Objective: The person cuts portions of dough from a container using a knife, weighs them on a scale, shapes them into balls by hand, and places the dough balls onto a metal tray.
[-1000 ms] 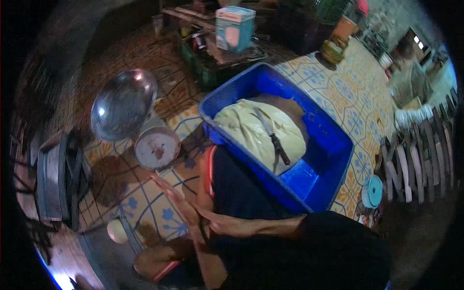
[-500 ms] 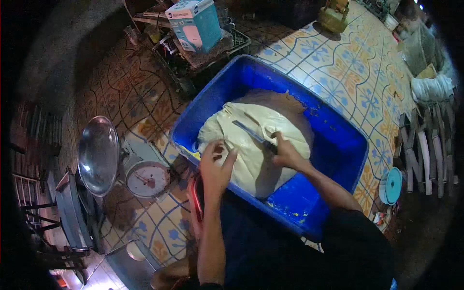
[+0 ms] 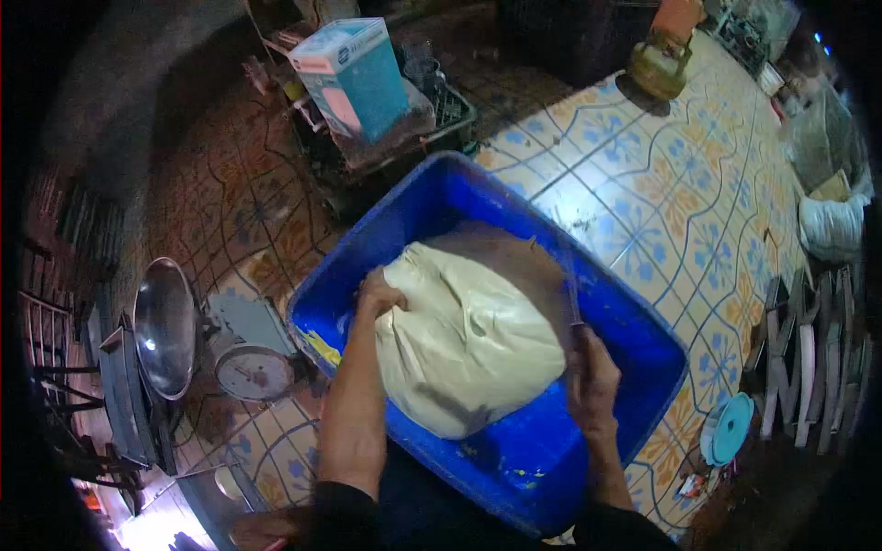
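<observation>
A big pale mass of dough (image 3: 478,340) lies in a blue plastic tub (image 3: 634,312), its surface smooth with folds and a small dent near the middle. My left hand (image 3: 377,296) grips the dough's upper left edge, the thumb pressed on top and the other fingers partly hidden behind it. In my right hand (image 3: 593,376), closed round the handle, is a knife (image 3: 574,298). Its blade points up and away, just right of the dough and apart from it. Shadow covers the far side of the dough.
A kitchen scale (image 3: 253,371) with a metal pan (image 3: 165,329) stands left of the tub. Behind it, a blue and white box (image 3: 354,83) sits on a crate. A gas cylinder (image 3: 660,69), a turquoise lid (image 3: 727,429) and metal strips (image 3: 813,358) lie around the patterned tile floor.
The knife has moved from above the dough to its right side. My left hand has gone up and left, taking hold of the dough's edge. The view has shifted.
</observation>
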Demonstrator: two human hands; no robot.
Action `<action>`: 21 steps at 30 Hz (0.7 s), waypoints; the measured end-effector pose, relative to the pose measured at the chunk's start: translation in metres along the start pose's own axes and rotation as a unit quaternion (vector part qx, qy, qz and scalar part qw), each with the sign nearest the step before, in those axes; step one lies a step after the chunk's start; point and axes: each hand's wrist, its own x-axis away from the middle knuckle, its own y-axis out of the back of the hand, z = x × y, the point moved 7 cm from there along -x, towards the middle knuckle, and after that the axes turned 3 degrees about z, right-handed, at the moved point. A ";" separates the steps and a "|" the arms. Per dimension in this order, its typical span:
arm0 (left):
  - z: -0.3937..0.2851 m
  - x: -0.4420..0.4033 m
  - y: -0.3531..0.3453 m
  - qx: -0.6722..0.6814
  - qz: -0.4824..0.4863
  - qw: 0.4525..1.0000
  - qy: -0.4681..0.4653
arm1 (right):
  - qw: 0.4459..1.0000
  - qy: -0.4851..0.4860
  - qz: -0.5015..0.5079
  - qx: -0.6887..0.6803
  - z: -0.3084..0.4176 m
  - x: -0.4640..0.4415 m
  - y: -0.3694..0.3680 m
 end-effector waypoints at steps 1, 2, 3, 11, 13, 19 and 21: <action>0.004 0.001 -0.001 0.002 -0.011 1.000 0.000 | 1.000 -0.007 0.017 -0.006 -0.002 0.004 -0.003; 0.005 0.002 -0.020 0.141 0.112 0.983 -0.026 | 0.993 -0.081 0.082 -0.033 -0.029 0.017 -0.019; 0.004 0.010 -0.033 0.276 0.229 0.932 -0.051 | 0.993 -0.074 0.080 -0.040 -0.025 0.016 -0.019; -0.083 0.283 0.003 0.065 0.031 0.970 -0.232 | 0.950 -0.071 0.294 -0.081 0.003 0.037 -0.092; -0.084 0.315 0.043 0.157 -0.097 0.955 -0.232 | 0.919 -0.060 0.379 -0.091 0.040 0.049 -0.107; -0.088 0.327 0.130 0.362 -0.069 0.888 -0.275 | 0.924 0.006 0.355 -0.142 0.071 0.112 -0.094; -0.112 0.347 0.142 0.310 -0.136 0.891 -0.303 | 0.917 -0.041 0.373 -0.137 0.086 0.109 -0.115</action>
